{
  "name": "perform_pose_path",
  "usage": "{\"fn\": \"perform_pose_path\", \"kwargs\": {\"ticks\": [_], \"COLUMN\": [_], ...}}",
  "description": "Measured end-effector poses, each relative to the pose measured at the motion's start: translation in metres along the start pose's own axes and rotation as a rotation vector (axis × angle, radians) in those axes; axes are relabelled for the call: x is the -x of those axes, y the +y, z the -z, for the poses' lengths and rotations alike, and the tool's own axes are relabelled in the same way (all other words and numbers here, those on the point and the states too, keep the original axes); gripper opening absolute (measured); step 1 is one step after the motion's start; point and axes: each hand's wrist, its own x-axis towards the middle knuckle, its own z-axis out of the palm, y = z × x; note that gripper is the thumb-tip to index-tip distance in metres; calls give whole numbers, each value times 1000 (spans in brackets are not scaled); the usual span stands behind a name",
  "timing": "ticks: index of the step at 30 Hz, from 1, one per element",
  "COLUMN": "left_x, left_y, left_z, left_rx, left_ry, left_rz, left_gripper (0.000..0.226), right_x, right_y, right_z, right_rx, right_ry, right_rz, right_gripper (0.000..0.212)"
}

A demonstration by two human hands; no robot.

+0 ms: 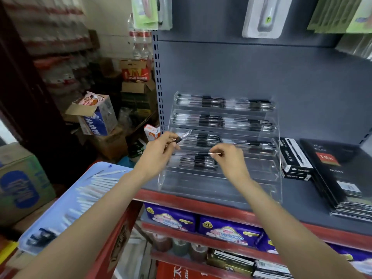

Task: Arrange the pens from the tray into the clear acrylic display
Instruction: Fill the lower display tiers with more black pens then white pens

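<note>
Both hands, left hand (159, 150) and right hand (229, 156), pinch pens at the acrylic display (275, 178).

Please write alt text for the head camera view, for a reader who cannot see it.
A person's left hand holds a pen while the right hand pinches another pen over a tiered clear acrylic display on a grey shelf. A blue tray with more pens sits lower left.

1. I have both forearms stretched forward and raised, converging.
2. My left hand (159, 150) has its fingers curled, pinching a pen (182, 137).
3. My right hand (229, 156) pinches another pen (203, 153) with its fingertips.
</note>
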Motion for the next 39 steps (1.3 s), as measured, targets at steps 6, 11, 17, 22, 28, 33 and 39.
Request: {"fn": "perform_pose_path", "kwargs": {"ticks": [6, 11, 17, 22, 28, 33, 39], "left_x": [8, 6, -1, -8, -7, -2, 3], "left_y": [-10, -8, 0, 10, -16, -25, -32], "left_z": [14, 15, 5, -9, -2, 1, -3], "left_rx": [-72, -98, -151, -133, -199, -123, -63], "left_ry": [29, 33, -19, -83, 138, 102, 56], "left_rz": [29, 8, -53, -107, 75, 237, 254], "left_gripper": [16, 18, 19, 19, 36, 40, 36], "right_x": [-6, -7, 0, 4, 8, 9, 4], "right_y": [-6, -1, -25, -24, 8, 5, -1], "right_z": [-12, -18, 8, 15, 20, 7, -6], "right_rx": [368, 509, -94, -321, -330, -189, 84], "right_ry": [-46, -82, 39, -100, 30, 39, 2], "right_rz": [138, 209, 134, 91, -85, -72, 70], "right_gripper": [21, 24, 22, 13, 12, 12, 17]}}
